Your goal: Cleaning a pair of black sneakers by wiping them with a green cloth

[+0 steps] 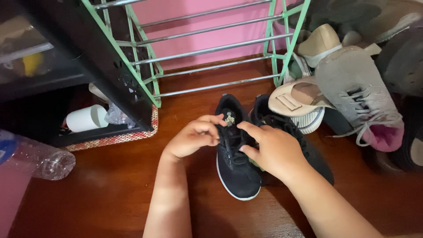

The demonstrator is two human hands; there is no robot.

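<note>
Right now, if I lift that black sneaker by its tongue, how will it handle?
The black sneaker looks knit and soft, so its upper will probably flex. It seems light for its size. Its white-edged sole lies flat on the wooden floor, so it should slide rather than roll.

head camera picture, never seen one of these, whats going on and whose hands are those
This one picture comes from a camera worn on a person's head, looking down at their own bare hands. The left hand and right hand both touch a black fabric sneaker with a white sole on a dark red wooden floor, fingers at its tongue. A second black sneaker lies beside it. Behind stands a green metal shoe rack; a pile of grey and beige shoes sits on the right.
</note>
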